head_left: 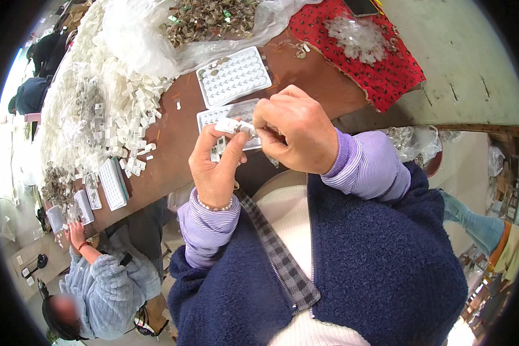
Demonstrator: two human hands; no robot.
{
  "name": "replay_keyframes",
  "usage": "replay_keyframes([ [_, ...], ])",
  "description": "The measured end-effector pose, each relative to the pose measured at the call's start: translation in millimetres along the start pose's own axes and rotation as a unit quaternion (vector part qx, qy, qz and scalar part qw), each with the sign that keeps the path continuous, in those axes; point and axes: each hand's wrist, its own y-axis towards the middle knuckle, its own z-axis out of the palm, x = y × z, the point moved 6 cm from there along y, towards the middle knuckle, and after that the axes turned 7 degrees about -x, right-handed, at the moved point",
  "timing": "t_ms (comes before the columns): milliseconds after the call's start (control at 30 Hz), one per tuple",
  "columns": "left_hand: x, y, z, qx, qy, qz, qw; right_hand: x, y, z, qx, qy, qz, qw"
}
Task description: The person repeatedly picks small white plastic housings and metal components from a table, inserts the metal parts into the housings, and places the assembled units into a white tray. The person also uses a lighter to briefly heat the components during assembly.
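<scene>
My left hand (214, 173) pinches a small white plastic piece (229, 125) between thumb and forefinger, above the table. Close against it, my right hand (299, 130) is closed, its fingertips at the piece's right end; what they grip is too small to make out. Partly under my hands lies a white compartment tray (204, 119). Just beyond it, a second white tray (236, 79) has rows of small slots, with a few small round bits at its far edge. More small white pieces (216, 153) show by my left palm.
A large heap of white plastic pieces (127, 98) covers the table's left. Brown-green small parts (213, 23) lie on plastic sheeting at the back. A red patterned cloth (352, 75) carries clear discs (360, 37). Another person (112, 277) works at the lower left near upright trays (112, 183).
</scene>
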Motion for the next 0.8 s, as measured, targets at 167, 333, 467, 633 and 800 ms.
replay_keyframes([
  [167, 9, -4, -6, -0.035, -0.065, -0.09, 0.993, -2, -8, 8, -0.015, 0.009, 0.052, 0.998],
  [333, 19, -3, 2, -0.022, -0.187, -0.156, 0.97, -8, -16, 9, -0.027, 0.079, 0.123, 0.989],
  [467, 27, 0, 9, -0.036, -0.191, -0.199, 0.961, -16, -20, 9, -0.035, 0.131, 0.184, 0.974],
  [633, 14, -1, 4, -0.074, -0.08, -0.093, 0.99, -25, -21, 10, -0.003, 0.155, 0.222, 0.963],
  [800, -1, -3, 4, -0.079, 0.058, 0.063, 0.993, -22, -20, 13, -0.023, 0.162, 0.234, 0.959],
])
